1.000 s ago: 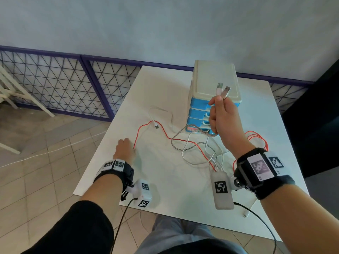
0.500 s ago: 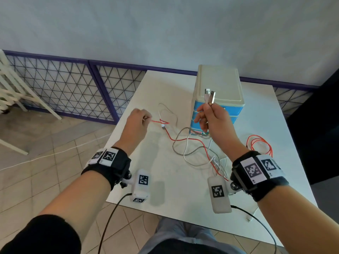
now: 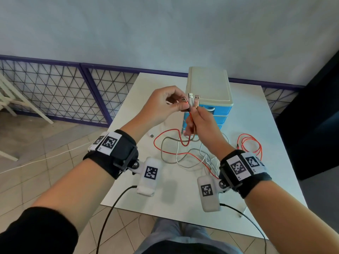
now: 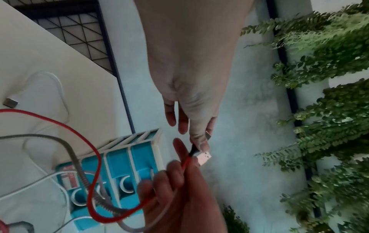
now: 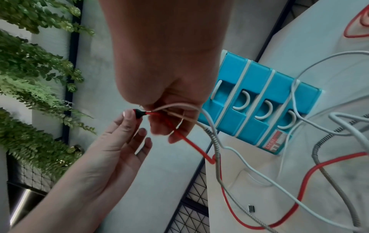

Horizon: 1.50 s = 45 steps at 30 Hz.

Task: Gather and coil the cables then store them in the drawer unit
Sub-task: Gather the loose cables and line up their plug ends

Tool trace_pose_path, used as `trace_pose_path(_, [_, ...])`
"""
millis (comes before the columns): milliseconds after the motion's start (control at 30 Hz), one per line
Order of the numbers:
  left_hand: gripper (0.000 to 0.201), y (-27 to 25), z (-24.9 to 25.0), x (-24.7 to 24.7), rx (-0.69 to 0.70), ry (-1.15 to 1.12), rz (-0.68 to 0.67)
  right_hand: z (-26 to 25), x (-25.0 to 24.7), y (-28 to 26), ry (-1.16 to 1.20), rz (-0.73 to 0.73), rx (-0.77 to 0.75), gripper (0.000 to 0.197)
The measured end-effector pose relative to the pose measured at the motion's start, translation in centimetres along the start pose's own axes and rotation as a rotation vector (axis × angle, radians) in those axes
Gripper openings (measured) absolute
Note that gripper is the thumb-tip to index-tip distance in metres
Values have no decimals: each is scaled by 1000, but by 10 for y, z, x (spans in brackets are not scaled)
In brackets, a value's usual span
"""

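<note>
My right hand (image 3: pixel 196 116) is raised in front of the drawer unit (image 3: pixel 209 83), a cream box with blue drawers (image 5: pixel 259 97). It grips a white cable (image 5: pixel 235 151) and a grey braided cable (image 3: pixel 165 143), their two USB plugs (image 3: pixel 193 99) pointing up. My left hand (image 3: pixel 183 103) pinches the plug end of a red cable (image 3: pixel 166 135) against that bundle. The red cable's black collar (image 5: pixel 138 113) shows by my left fingertip, and the cable passes through my right fingers. All three trail down in loose tangles onto the white table (image 3: pixel 256 110).
A second red cable (image 3: pixel 250 145) lies loosely coiled at the right of the table. A small loose connector (image 3: pixel 151 136) lies left of the tangle. A white plug (image 3: pixel 241 214) hangs at the near right edge. Purple mesh fencing (image 3: pixel 55 92) borders the far side.
My left hand left the table, picked up the red cable's end and carried it up to my right hand. The right hand kept holding the two plugs upright.
</note>
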<state>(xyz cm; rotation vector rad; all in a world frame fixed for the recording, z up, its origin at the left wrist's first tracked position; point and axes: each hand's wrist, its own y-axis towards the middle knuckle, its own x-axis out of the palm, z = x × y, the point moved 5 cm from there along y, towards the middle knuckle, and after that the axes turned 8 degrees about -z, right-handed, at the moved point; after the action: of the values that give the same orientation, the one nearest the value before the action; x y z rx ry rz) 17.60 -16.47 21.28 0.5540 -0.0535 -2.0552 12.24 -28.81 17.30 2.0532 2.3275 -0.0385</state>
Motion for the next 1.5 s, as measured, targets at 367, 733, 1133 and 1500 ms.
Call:
trace_pose_path(367, [39, -15, -186, -27, -585, 717, -277, 29, -13, 18, 98, 65, 204, 27])
trace_pose_path(733, [25, -46, -225, -12, -576, 1184, -450, 45, -25, 33, 177, 79, 209, 18])
trace_pose_path(1133, [13, -22, -82, -16, -428, -150, 221, 22, -29, 11, 147, 119, 108, 25])
trace_pose_path(1500, [15, -21, 1, 48, -342, -411, 122, -10, -32, -15, 232, 51, 86, 20])
